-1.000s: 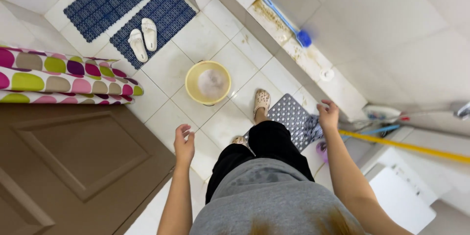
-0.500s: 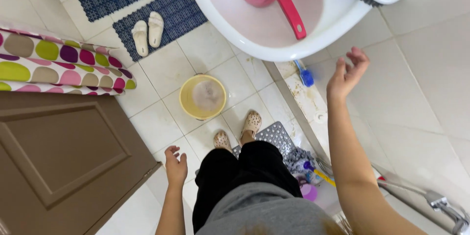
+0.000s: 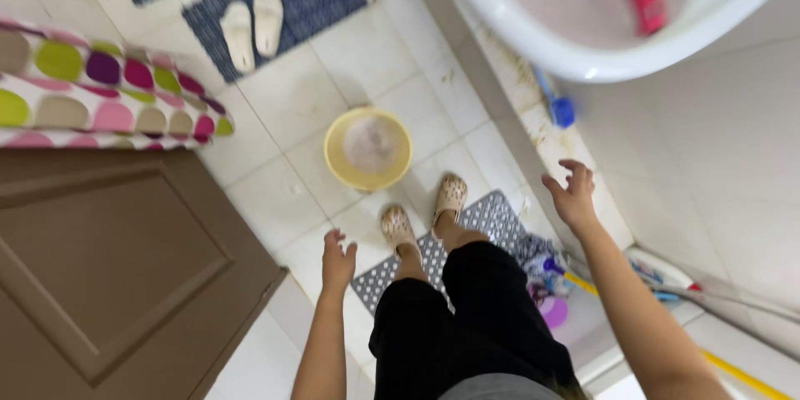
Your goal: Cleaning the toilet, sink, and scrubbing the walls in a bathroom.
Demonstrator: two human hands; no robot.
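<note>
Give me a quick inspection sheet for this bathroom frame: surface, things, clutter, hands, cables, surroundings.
Surface: white tiled floor, stained near the wall.
Things: yellow basin ahead of the feet; grey perforated mat underfoot.
Clutter: blue brush; yellow-handled tool; bottles by the wall.
Hands: left hand open, empty; right hand open, empty, raised near the wall.
Cables: nothing seen.
Surroundings: brown door, spotted curtain, white sink, white slippers on blue mat.
</note>
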